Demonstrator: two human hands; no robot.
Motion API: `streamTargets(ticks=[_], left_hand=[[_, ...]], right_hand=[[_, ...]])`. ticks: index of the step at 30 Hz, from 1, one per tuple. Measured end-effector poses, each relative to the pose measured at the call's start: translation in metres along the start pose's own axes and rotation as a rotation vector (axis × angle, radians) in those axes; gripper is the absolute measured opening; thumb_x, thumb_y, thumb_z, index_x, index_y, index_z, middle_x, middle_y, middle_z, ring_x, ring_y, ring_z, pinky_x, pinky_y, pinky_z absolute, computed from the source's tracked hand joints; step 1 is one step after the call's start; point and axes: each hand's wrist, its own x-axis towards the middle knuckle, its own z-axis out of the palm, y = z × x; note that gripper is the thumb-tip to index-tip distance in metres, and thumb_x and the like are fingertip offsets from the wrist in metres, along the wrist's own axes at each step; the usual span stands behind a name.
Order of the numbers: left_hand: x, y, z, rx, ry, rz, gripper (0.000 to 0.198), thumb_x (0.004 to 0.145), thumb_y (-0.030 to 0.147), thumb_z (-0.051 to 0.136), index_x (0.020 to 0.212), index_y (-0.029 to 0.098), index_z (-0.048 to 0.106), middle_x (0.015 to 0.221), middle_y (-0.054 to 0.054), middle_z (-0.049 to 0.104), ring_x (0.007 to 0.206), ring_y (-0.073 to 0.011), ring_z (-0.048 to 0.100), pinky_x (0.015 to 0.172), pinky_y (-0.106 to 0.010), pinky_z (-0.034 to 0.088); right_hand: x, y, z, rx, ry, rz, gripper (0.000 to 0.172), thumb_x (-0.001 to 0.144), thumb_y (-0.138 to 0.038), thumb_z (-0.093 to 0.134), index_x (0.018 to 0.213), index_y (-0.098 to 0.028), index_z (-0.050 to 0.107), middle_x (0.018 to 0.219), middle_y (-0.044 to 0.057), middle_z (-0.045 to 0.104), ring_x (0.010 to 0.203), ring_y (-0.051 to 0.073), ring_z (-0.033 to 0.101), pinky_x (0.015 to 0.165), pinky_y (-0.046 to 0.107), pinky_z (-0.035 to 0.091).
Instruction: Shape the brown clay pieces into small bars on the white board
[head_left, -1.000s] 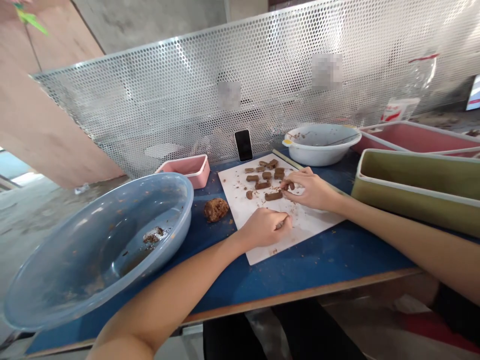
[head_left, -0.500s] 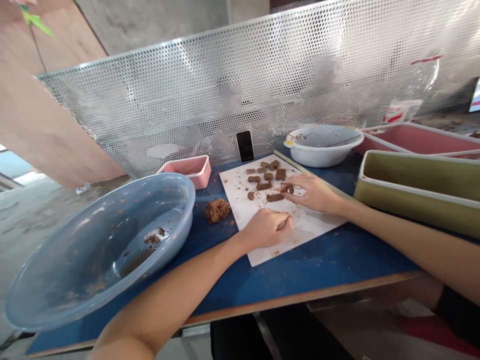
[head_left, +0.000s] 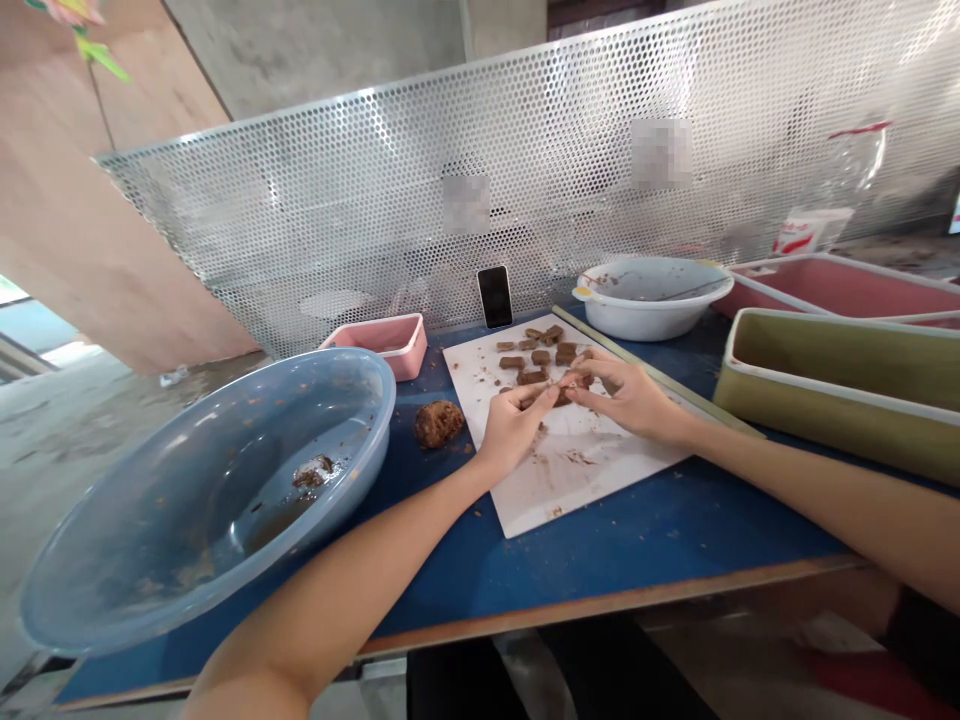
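Note:
Over the white board (head_left: 592, 470), my left hand (head_left: 511, 428) and my right hand (head_left: 628, 398) meet fingertip to fingertip. Both are closed in a pinch on a small brown clay-like piece (head_left: 564, 395), partly hidden by the fingers. Just beyond them, several short brown blocks (head_left: 512, 362) lie spread over the far half of the board. A larger rough brown lump (head_left: 438, 424) rests on the blue table left of the board. Crumbs and brown smears mark the board below my hands.
A big blue basin (head_left: 187, 500) with brown residue stands at left, a small pink box (head_left: 405, 350) behind it. A phone (head_left: 495, 297) leans on the perforated metal screen (head_left: 360, 200). To the right are a white basin (head_left: 652, 320), a thin stick (head_left: 660, 378) and a green planter (head_left: 832, 390).
My left hand has moved up and forward from a loose fist to pinch the brown piece beside my right hand. The view has shifted slightly.

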Motion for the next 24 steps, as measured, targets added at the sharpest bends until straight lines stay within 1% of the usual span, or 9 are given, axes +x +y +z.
streamTargets(ticks=[3,6,9,11,12,15,18,21,24], left_hand=[[0.0002,-0.0017,-0.0003,-0.049,-0.068,-0.040,0.063,0.084,0.073,0.086,0.112,0.017,0.089,0.058,0.003,0.059,0.053,-0.0102,0.043,0.056,-0.028,0.037],[0.0010,-0.0019,-0.0004,-0.109,-0.094,-0.093,0.066,0.080,0.074,0.089,0.111,0.016,0.087,0.051,0.008,0.048,0.048,-0.0078,0.035,0.052,-0.027,0.031],[0.0020,-0.0004,-0.0005,-0.187,-0.097,-0.133,0.065,0.079,0.074,0.089,0.104,0.015,0.085,0.047,0.011,0.039,0.044,-0.0060,0.028,0.051,-0.027,0.025],[0.0022,0.0015,-0.0004,-0.220,-0.098,-0.144,0.062,0.078,0.073,0.091,0.100,0.015,0.083,0.046,0.012,0.037,0.043,-0.0055,0.027,0.051,-0.027,0.023],[0.0020,0.0025,-0.0004,-0.227,-0.100,-0.144,0.062,0.078,0.072,0.092,0.099,0.015,0.082,0.046,0.012,0.037,0.043,-0.0054,0.027,0.051,-0.027,0.023],[0.0011,0.0044,-0.0002,-0.228,-0.127,-0.140,0.061,0.078,0.071,0.093,0.099,0.015,0.083,0.047,0.012,0.038,0.044,-0.0051,0.027,0.052,-0.027,0.022],[0.0005,0.0034,-0.0003,-0.231,-0.140,-0.139,0.058,0.079,0.069,0.093,0.099,0.015,0.083,0.048,0.012,0.037,0.045,-0.0048,0.025,0.053,-0.028,0.021],[0.0010,0.0007,-0.0009,-0.215,-0.138,-0.141,0.059,0.080,0.070,0.091,0.101,0.015,0.084,0.048,0.012,0.036,0.046,-0.0053,0.025,0.054,-0.028,0.022],[0.0016,-0.0003,-0.0012,-0.199,-0.143,-0.140,0.063,0.080,0.071,0.091,0.107,0.014,0.086,0.047,0.012,0.035,0.046,-0.0057,0.025,0.054,-0.028,0.020]], right_hand=[[0.0004,-0.0010,0.0001,-0.022,-0.002,-0.005,0.028,0.106,-0.054,0.069,0.111,-0.030,0.081,0.099,0.006,0.069,0.089,0.023,0.067,0.084,0.042,0.061],[0.0003,-0.0034,0.0013,-0.040,-0.005,-0.038,0.028,0.106,-0.053,0.067,0.110,-0.029,0.081,0.096,0.005,0.067,0.087,0.023,0.066,0.084,0.041,0.061],[-0.0011,-0.0056,0.0024,-0.095,0.020,-0.073,0.029,0.106,-0.051,0.068,0.122,-0.031,0.081,0.097,0.005,0.065,0.089,0.023,0.066,0.088,0.043,0.061],[-0.0021,-0.0065,0.0028,-0.152,0.068,-0.099,0.033,0.103,-0.050,0.074,0.129,-0.031,0.079,0.100,0.006,0.065,0.093,0.025,0.066,0.091,0.044,0.061],[-0.0026,-0.0067,0.0029,-0.181,0.094,-0.114,0.035,0.101,-0.050,0.077,0.130,-0.030,0.078,0.101,0.006,0.065,0.095,0.026,0.066,0.092,0.045,0.060],[-0.0034,-0.0055,0.0034,-0.261,0.141,-0.148,0.029,0.100,-0.048,0.079,0.121,-0.030,0.079,0.102,0.007,0.067,0.100,0.028,0.067,0.095,0.048,0.057],[-0.0040,-0.0031,0.0041,-0.316,0.137,-0.153,0.020,0.102,-0.047,0.076,0.112,-0.031,0.080,0.102,0.007,0.070,0.103,0.029,0.069,0.097,0.051,0.053],[-0.0046,-0.0021,0.0046,-0.338,0.138,-0.166,0.018,0.103,-0.047,0.075,0.109,-0.031,0.080,0.102,0.007,0.073,0.104,0.029,0.071,0.097,0.051,0.050],[-0.0052,-0.0035,0.0045,-0.356,0.137,-0.178,0.018,0.104,-0.047,0.073,0.109,-0.031,0.080,0.102,0.007,0.074,0.104,0.029,0.072,0.098,0.051,0.050]])
